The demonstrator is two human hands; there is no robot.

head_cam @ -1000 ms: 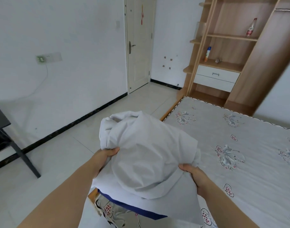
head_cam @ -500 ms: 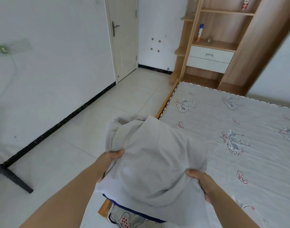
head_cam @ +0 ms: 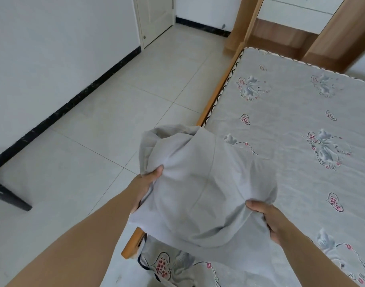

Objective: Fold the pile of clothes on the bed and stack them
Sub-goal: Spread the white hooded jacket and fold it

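head view | left hand (head_cam: 145,186) and right hand (head_cam: 268,217) fingers gripping grey garment (head_cam: 198,191) above bed (head_cam: 301,121)

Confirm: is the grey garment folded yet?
Not folded. The grey garment billows bunched in the air, left hand and right hand gripping its sides above the mattress edge.

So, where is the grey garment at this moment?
In the head view the grey garment is low in the centre, held up between the left hand and the right hand, over the near left edge of the bed.
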